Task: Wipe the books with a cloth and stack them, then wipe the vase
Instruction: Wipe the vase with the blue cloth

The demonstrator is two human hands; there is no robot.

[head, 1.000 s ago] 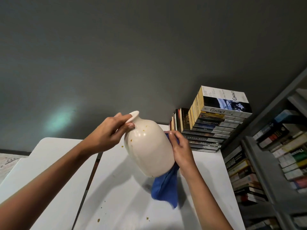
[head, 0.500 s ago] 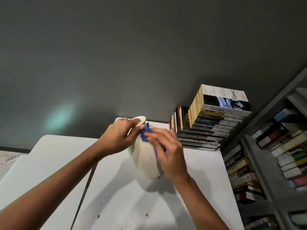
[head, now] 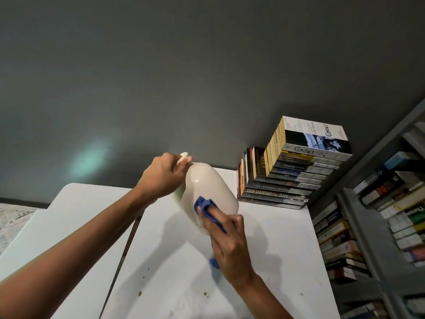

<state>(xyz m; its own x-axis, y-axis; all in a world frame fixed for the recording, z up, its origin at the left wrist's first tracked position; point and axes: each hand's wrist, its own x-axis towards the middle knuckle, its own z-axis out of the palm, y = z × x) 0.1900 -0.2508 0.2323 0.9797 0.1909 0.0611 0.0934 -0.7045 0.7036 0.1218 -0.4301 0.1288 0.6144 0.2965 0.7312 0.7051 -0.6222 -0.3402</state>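
Left hand (head: pixel 162 178) grips the tilted vase (head: pixel 212 194); right hand (head: pixel 228 245) presses a blue cloth (head: pixel 204 204) against it.

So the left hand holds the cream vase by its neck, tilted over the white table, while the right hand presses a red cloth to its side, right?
Almost. The cloth is blue, not red, as the head view shows. The rest stands: the left hand holds the vase by its neck, tilted over the white table, and the right hand presses the cloth to its side.
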